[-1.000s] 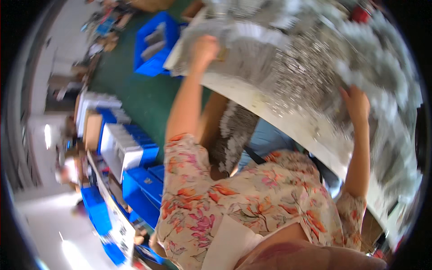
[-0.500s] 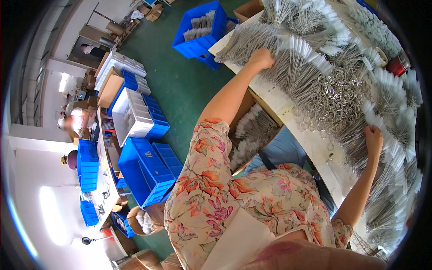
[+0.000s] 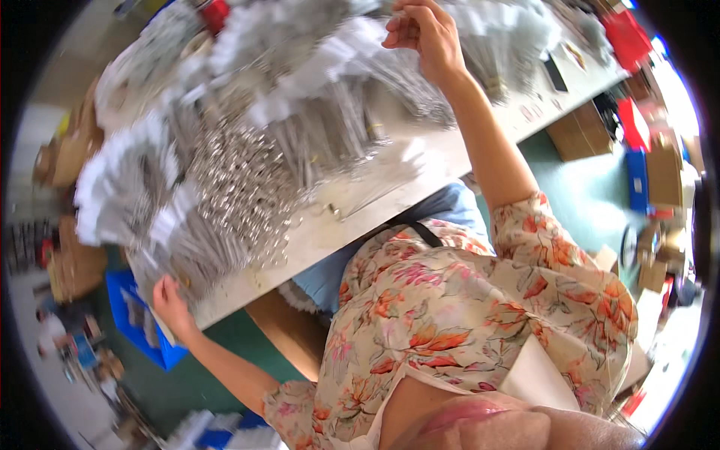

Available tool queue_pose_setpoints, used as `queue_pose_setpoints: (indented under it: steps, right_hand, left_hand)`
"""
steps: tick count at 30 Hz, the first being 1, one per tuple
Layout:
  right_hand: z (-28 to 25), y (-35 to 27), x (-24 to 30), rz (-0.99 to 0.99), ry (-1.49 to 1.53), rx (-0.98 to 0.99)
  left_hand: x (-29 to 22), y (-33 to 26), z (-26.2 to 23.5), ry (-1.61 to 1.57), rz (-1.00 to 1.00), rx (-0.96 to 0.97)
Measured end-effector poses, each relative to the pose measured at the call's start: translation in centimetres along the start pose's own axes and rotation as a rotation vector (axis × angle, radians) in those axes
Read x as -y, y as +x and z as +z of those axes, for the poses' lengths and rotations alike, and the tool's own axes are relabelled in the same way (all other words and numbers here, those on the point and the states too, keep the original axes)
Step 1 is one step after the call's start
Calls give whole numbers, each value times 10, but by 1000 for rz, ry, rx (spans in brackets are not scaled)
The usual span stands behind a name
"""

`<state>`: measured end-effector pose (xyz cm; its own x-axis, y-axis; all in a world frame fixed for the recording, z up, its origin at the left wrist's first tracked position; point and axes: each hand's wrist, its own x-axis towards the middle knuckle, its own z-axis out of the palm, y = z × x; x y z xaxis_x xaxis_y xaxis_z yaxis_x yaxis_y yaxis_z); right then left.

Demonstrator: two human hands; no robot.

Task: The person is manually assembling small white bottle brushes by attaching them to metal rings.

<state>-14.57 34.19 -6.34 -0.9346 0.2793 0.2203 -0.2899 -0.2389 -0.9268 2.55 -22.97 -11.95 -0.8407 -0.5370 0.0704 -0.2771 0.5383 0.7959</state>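
Both hands are spread wide over the worktop (image 3: 397, 178), one toward each end of the brush stock. The left hand (image 3: 172, 306) is at the corner, beside the wire ends of a fanned bundle of white-bristled wire brushes (image 3: 214, 244); blur hides whether its fingers touch or grip any, so its grasp cannot be told. The right hand (image 3: 429, 41) is raised with fingers loosely curled, in front of a second brush bundle (image 3: 416, 88). Nothing is clearly visible in it, though a thin wire could be lost in the blur; grasp likewise undetermined.

Between the hands, nearer the left, a heap of metal rings (image 3: 240, 172) spills toward the near edge. A few loose wires (image 3: 371, 201) lie right of the heap. Beyond the left hand, off the corner, a blue crate (image 3: 171, 355).

Step in hand, judged: reaching among or arranging the bundles. Next move, judged: calls for a light finger grip on the wire stems, away from the bristles, since crowded stems could snag.
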Motion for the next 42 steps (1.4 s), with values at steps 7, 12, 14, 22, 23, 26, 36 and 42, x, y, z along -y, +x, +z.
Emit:
queue_pose_setpoints:
  steps: [7,12,14,22,23,26,36,42]
  right_hand:
    - [-39,-9,3,-93,-1122,151]
    - [-34,-2,-24,-76,-1367,257]
    - [-27,-3,-14,-56,-1392,274]
    - [-40,0,32,-230,-1456,283]
    - [-45,3,33,-227,-1467,263]
    - [-82,30,29,-813,-1328,218]
    - [-280,53,87,-134,-1681,-589]
    - [-292,57,61,46,-1667,-437]
  left_hand:
    - [-115,-61,71,-532,180,87]
    - [-158,-101,141,-931,-45,518]
    - [-168,-118,163,-984,-80,587]
    - [-180,-133,209,-1091,-153,878]
    - [-183,-133,211,-1093,-146,899]
    - [-187,-134,212,-1061,-159,915]
    - [-164,-130,212,-1131,-197,809]
    - [-165,-136,212,-1170,-268,851]
